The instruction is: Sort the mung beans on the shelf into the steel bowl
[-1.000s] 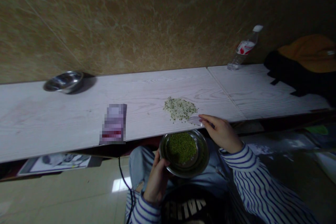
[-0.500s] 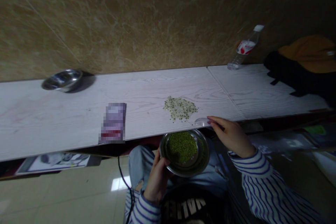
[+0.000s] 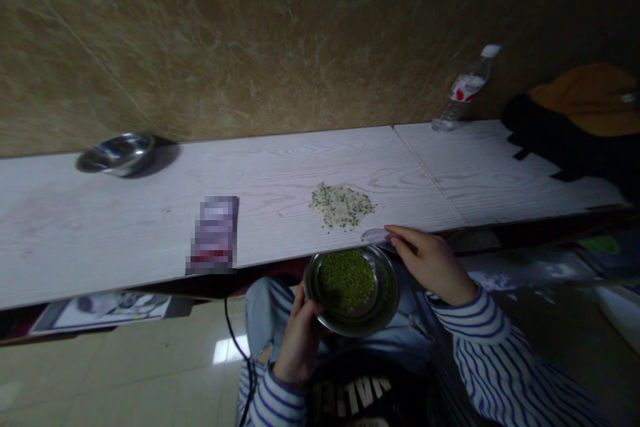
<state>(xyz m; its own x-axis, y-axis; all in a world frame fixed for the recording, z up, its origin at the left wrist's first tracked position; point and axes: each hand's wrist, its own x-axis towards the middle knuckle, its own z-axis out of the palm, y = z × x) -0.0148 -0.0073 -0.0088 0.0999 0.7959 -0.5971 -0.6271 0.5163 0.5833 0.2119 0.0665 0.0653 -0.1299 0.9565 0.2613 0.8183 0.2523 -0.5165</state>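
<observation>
My left hand (image 3: 303,330) grips the near-left rim of a steel bowl (image 3: 389,293), thumb on top, holding it over my lap just below the table edge. Inside lie many small green beans (image 3: 346,280), which look like mung beans. My right hand (image 3: 433,263) pinches a clear plastic spoon (image 3: 373,235) at the table's front edge, right above the bowl's far rim. Just beyond the spoon, a loose patch of white grains (image 3: 345,200), like rice, with green beans mixed in, is spread on the white table (image 3: 270,213). The spoon's handle is mostly hidden by my fingers.
Another steel bowl (image 3: 117,155) stands at the back left. A blurred flat purple item (image 3: 215,233) lies near the front edge. Farther right are a plastic water bottle (image 3: 463,93) and an orange cap (image 3: 590,100) on something black. A cable (image 3: 233,327) hangs below the table.
My right hand and the spoon have moved slightly left and toward me, closer to the bowl. The left hand and its bowl stay almost in place.
</observation>
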